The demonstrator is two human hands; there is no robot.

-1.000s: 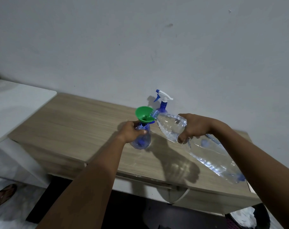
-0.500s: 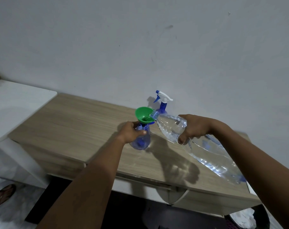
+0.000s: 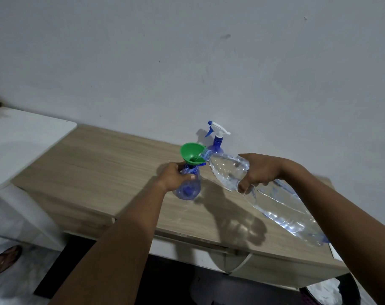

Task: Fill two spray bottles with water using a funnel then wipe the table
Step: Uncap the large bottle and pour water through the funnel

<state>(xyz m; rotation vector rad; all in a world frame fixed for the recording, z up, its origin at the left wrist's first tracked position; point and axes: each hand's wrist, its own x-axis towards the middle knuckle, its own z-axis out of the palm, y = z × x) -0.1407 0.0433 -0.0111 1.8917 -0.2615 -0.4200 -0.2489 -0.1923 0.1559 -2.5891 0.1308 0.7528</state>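
The left hand [image 3: 176, 176] is curled round the uncapped spray bottle [image 3: 188, 188] standing mid-table with the green funnel [image 3: 192, 153] in its neck. The right hand [image 3: 260, 170] grips the big water bottle [image 3: 275, 201], tilted in from 4 o'clock with its mouth at the funnel's rim. I judge this fill to be under way; the capped spray bottle [image 3: 217, 144] at the funnel's 1 o'clock may be done, and wiping the table [image 3: 99, 168] is left.

Pretty dim, bluish light overall, hard shadows falling toward the camera on the tabletop [image 3: 112, 164] (wide-angle bends the edges), water bottle [image 3: 264, 194] glints, forearms slightly blurred.
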